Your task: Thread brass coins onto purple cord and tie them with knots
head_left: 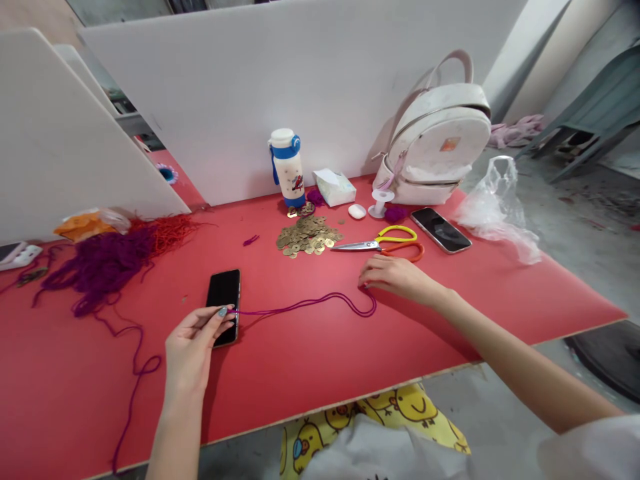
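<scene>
My left hand (203, 333) pinches one end of a doubled purple cord (305, 305) between thumb and forefinger, above a black phone (223, 289). From there the cord runs right across the red table and bends in a loose curve below my right hand (387, 275). The fingers of my right hand are curled together on the cord's other end, their tips partly hidden. Just beyond that hand lie scissors (367, 245) with one yellow and one orange handle, blades pointing left. A heap of brass-coloured coin-like discs (307, 235) is near the scissors' tips.
A tangle of purple yarn (107, 267) and red strands (167, 232) lie at left. Behind the discs are a bottle (289, 170) and a tissue pack (336, 189). A white spool (381, 202), second phone (441, 230), white backpack (435, 147) and plastic bag (500, 207) are at right.
</scene>
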Demonstrator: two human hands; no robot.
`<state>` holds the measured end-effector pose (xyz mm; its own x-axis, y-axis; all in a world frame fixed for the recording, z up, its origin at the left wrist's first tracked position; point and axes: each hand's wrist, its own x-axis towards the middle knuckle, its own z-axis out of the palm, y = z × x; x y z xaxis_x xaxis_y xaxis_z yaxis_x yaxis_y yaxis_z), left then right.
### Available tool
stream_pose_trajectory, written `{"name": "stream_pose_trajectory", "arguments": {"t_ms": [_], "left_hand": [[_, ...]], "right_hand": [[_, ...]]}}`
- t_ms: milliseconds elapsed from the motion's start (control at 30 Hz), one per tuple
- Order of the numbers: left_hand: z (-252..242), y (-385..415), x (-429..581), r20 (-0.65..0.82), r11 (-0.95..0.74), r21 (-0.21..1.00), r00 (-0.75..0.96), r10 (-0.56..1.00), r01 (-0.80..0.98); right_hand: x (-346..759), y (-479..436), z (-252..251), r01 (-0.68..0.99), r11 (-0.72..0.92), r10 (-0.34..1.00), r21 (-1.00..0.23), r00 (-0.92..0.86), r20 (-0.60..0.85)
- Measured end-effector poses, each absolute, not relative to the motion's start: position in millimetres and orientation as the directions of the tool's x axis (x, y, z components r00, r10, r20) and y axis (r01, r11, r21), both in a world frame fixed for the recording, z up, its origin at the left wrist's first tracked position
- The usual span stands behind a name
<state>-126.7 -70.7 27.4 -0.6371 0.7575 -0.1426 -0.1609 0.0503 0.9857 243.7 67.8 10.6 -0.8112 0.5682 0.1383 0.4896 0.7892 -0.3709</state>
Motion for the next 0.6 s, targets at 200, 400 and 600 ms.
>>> {"name": "stream_pose_trajectory", "arguments": {"t_ms": [200,400,600], "left_hand": [[26,-70,-127,-0.145,0.050,0.985,-0.638,0.756,-0.165],[28,-70,-125,-0.144,0.050,0.985,-0.640,0.754,-0.162],[28,-69,-125,-0.147,0.050,0.985,-0.642,0.753,-0.168]], "right_hand": [[245,68,9,0.528,0.774,0.597,-0.351,-0.792,0.125],[254,69,2,0.587,0.719,0.667,-0.371,-0.732,0.136],[259,67,5,0.615,0.715,0.677,-0.332,-0.728,0.109]]}}
